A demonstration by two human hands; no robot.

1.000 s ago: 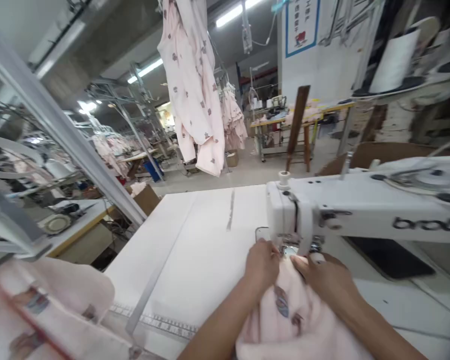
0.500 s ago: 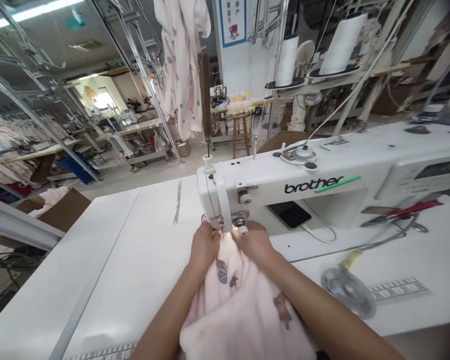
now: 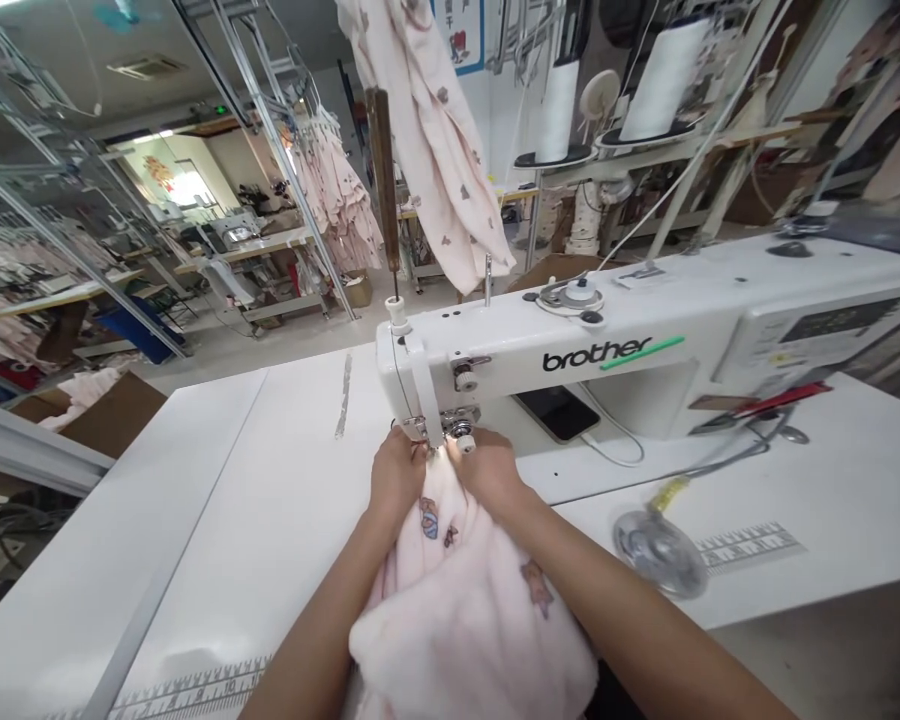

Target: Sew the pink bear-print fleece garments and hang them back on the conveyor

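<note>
A white Brother sewing machine (image 3: 570, 350) stands on the white work table (image 3: 217, 500). Its presser foot and needle area (image 3: 436, 432) sit just above my hands. My left hand (image 3: 397, 472) pinches soft pale pink fleece fabric (image 3: 469, 630) printed with small bear figures, right at the left of the foot. My right hand (image 3: 489, 470) grips the same fabric on the other side of the foot. The fleece bunches up towards me under both forearms. The fabric's edge under the needle is hidden by my fingers.
A phone (image 3: 557, 413) lies behind the machine's arm. On the table's right stand a round clear disc (image 3: 660, 552) and red-handled scissors (image 3: 757, 397). Thread cones (image 3: 664, 80) stand above. A pink printed garment (image 3: 427, 130) hangs behind the machine, beside metal racks.
The view has swung left and levelled since the oldest frame, bringing the machine's whole arm into sight. The hanging garment has shifted into view behind the machine. My hands stay at the presser foot.
</note>
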